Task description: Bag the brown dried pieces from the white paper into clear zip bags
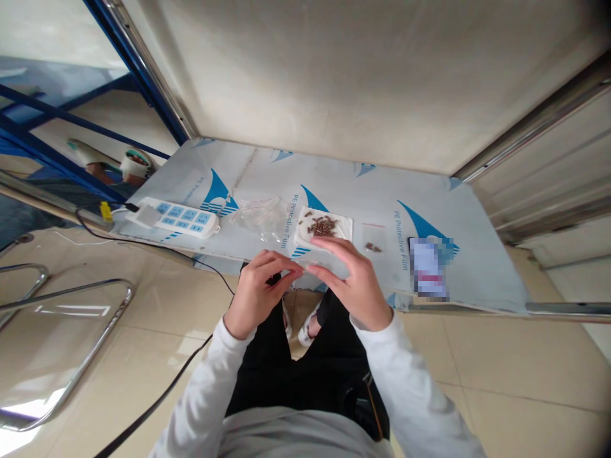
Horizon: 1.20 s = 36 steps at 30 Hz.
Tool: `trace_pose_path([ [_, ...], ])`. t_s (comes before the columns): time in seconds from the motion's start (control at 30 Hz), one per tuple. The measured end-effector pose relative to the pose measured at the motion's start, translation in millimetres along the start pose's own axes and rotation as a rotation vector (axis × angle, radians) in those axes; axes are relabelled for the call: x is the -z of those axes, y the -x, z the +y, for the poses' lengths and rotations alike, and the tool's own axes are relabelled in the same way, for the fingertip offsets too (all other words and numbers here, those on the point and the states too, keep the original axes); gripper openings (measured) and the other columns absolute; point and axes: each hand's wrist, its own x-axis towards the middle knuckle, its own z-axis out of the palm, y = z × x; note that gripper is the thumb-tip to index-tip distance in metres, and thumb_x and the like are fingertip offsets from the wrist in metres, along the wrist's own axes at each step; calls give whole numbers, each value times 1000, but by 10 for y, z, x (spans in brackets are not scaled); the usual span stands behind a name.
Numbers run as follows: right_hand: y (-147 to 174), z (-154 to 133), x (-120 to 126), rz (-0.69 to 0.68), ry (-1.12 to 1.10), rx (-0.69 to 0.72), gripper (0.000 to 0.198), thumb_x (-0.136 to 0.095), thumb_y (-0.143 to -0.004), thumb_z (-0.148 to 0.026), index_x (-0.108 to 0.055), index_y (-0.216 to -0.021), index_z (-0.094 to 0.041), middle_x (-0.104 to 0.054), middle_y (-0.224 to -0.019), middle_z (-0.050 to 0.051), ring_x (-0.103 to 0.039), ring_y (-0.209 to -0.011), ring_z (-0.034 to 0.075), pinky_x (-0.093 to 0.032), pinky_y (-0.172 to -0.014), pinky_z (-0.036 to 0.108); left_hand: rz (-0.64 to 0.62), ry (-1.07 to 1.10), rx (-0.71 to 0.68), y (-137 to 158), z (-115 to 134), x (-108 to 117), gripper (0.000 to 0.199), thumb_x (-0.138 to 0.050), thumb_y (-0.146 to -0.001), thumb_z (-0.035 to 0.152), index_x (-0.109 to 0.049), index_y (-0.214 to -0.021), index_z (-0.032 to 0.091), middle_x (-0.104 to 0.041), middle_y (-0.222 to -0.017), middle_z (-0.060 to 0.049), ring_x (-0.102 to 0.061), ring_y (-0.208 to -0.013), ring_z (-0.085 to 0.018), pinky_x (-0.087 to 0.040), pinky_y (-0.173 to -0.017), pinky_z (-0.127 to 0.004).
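Over the front edge of the bench, my left hand [265,280] pinches what looks like a small clear plastic bag [311,263], hard to make out against the film. My right hand [356,277] faces it, thumb and fingers apart, with the thumb tip close to or touching the bag. Just beyond my fingers, small brown pieces [323,226] lie heaped on a white sheet [344,228]; their kind is too small to tell. To the right lies a flat clear zip bag [373,234] with a few brown pieces in it. Several clear bags [265,216] lie loosely piled to the left.
A white power strip [181,218] with a plugged-in cable lies at the left of the film-covered bench [296,166]. A phone [428,268] rests near the right front. A metal-framed chair [119,299] stands left on the floor, and a blue frame [138,63] rises behind.
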Motion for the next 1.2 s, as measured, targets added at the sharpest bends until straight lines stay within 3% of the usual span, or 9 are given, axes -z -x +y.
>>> trace_pose_path([
  [0.07,-44,-81,114,-216,-12,62,29,-65,-83,-31,-67,-112,-27,-68,-114,5,-61,-107,22,-48,-96,38,-41,-45,-111,-27,62,60,9,-64,-83,25,-72,-85,23,-68,-82,-3,-60,-78,-15,-49,-73,-27],
  [0.13,-42,-105,169,-301,-24,47,20,-66,-83,-31,-71,-101,-27,-72,-100,4,-66,-94,20,-52,-88,34,-43,-74,-174,-30,99,78,8,-63,-84,24,-71,-85,23,-68,-83,-4,-61,-83,-16,-50,-77,-29],
  [0.2,31,-94,157,-260,-13,2,15,-65,-83,-31,-72,-95,-26,-73,-93,3,-68,-85,18,-54,-82,31,12,-94,-178,4,112,44,12,-65,-82,25,-69,-93,24,-67,-91,-4,-61,-91,-18,-50,-83,-33],
  [0.33,309,-77,11,-40,-4,-88,15,-63,-85,-29,-70,-97,-25,-74,-93,4,-69,-77,18,-56,-74,30,137,-49,-60,157,107,-143,84,-80,-63,41,-40,-135,22,-52,-130,-14,-53,-118,-28,-45,-97,-44],
  [0.43,476,-86,-63,93,5,-131,11,-61,-86,-27,-68,-94,-25,-73,-90,3,-68,-76,17,-56,-73,29,88,-12,27,267,105,-284,108,-82,-58,48,-22,-144,20,-49,-132,-18,-53,-118,-29,-44,-98,-45],
  [0.63,547,-80,32,1,-54,-140,13,-60,-86,-24,-64,-99,-25,-69,-93,3,-67,-81,16,-56,-76,26,-4,-198,-27,275,174,-361,92,-75,-67,44,-26,-141,20,-56,-122,-14,-55,-112,-29,-43,-94,-44],
  [0.77,520,-127,123,-111,-20,-101,11,-57,-88,-24,-66,-94,-24,-66,-91,4,-65,-79,16,-54,-72,25,55,-355,-72,238,249,-409,77,-70,-69,30,-33,-135,18,-60,-110,-11,-57,-101,-28,-41,-91,-43],
  [1.0,320,-177,277,-464,-50,-89,26,-44,-94,-24,-64,-79,-19,-63,-78,3,-60,-73,14,-48,-70,24,-49,-320,-193,257,178,-516,46,-65,-68,22,-43,-107,18,-55,-94,-7,-55,-85,-23,-43,-75,-35],
  [1.2,210,-182,184,-488,56,-120,16,-58,-77,-8,-67,-81,-20,-64,-76,-1,-59,-65,11,-44,-63,21,-84,-292,-169,223,180,-495,40,-65,-69,22,-43,-102,19,-53,-94,-7,-53,-85,-22,-44,-75,-34],
])
